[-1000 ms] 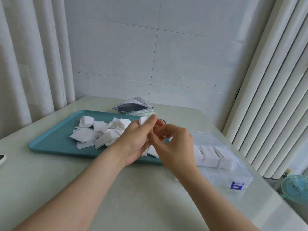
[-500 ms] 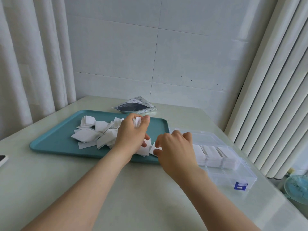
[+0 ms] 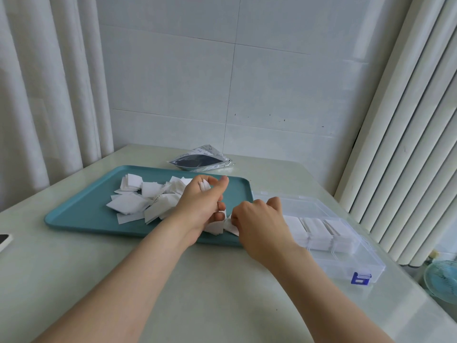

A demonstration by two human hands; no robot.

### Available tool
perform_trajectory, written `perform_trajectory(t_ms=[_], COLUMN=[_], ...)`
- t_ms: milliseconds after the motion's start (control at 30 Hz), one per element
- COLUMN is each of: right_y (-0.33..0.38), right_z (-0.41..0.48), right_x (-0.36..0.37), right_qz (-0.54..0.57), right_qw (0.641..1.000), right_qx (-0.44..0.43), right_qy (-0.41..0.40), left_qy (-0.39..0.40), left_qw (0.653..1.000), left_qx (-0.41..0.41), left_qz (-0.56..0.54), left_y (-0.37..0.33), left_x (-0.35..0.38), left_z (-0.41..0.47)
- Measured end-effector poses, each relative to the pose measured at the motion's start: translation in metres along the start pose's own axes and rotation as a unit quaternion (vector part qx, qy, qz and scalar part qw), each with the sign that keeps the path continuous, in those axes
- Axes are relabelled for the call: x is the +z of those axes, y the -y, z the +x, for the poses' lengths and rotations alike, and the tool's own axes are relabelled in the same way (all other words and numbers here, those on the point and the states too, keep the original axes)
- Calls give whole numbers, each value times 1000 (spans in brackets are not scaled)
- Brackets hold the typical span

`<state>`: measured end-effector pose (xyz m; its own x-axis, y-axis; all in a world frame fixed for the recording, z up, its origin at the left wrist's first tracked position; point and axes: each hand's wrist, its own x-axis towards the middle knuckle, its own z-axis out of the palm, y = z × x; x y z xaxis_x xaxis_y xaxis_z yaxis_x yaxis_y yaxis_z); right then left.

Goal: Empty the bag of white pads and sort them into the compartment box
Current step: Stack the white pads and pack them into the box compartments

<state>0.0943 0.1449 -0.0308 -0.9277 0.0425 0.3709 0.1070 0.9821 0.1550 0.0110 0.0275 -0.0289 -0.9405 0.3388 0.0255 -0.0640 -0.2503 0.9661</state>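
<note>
Two bare forearms reach forward over a pale table (image 3: 74, 280). At the left edge of the table lies a phone (image 3: 3, 240), only partly in view. To the right stands a clear plastic box (image 3: 356, 262) with a blue latch (image 3: 361, 278) on its near side. In its middle row, three stacks (image 3: 319, 233) of white pads stand side by side in their compartments.

The right hand (image 3: 259, 224) is at the near right corner of a teal tray (image 3: 81, 216), just beside the box. Its fingers are curled downward, and the thumb and first finger seem to pinch the edge of a loose pad (image 3: 233, 227) lying on the tray there.

The left hand (image 3: 197, 206) is a little further, above the tray. Its fingers are curled narrowly and it holds a small stack (image 3: 204, 185) of pads between the thumb and the fingertips.

Left of this hand, many more pads (image 3: 133, 204) lie in a scattered heap on the middle of the tray.

Beyond the far edge of the tray, the bag (image 3: 200, 160) lies flat on the table, near the tray but apart from it, with its dark opening toward the camera.

Behind is a white tiled wall (image 3: 222, 82), with curtains (image 3: 37, 95) on the left. Low on the right, beside the table, is a small fan (image 3: 442, 278).
</note>
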Motion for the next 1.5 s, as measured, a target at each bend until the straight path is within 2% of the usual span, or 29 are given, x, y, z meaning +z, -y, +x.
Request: perform_trajectory(t_ms=[133,200,300,367,433,500,600,700,800,933,1067,1367,1433,1500], right_y=[-2,-4,-8,-7,-3,1,6,9,8,3,-4,-11,-14,-19], right_z=[-2,-1,-2,-6,-11,-14,-15,-17,-17,-19,-16,-18,-19,-19], right_x=[-5,-6,-6,-9,-12,-11,-9,-12,-14,-21,-18,-22,-30,-34], right_qz=[19,35,114,170,203,194,171,196,263,347,341,299,334,408], right_qw=[998,989,952,925,912,925,950,955,945,932,933,946,933,905], right_qx=[36,69,115,80,10,-52,-93,-77,-11,-11,-24,-75,-90,-57], right_qy=[-56,-126,-259,-330,-356,-321,-243,-210,-193,-107,-110,-105,-99,-103], left_qy=[-25,-37,-39,-6,59,111,101,98,114,201,259,247,242,253], left_qw=[998,997,999,996,990,982,979,984,983,973,961,963,966,963], left_qx=[25,21,-34,-78,-105,-118,-139,-133,-134,-116,-92,-72,-38,7], left_qz=[43,57,8,-43,-75,-95,-114,-70,-51,11,22,75,79,96], left_y=[-2,-3,-8,-13,-18,-20,-23,-24,-22,-15,-15,-12,-12,-11], left_x=[0,-1,2,5,8,8,8,5,6,6,6,6,8,10], left_z=[-4,-4,-8,-13,-21,-27,-29,-28,-27,-28,-31,-31,-32,-33])
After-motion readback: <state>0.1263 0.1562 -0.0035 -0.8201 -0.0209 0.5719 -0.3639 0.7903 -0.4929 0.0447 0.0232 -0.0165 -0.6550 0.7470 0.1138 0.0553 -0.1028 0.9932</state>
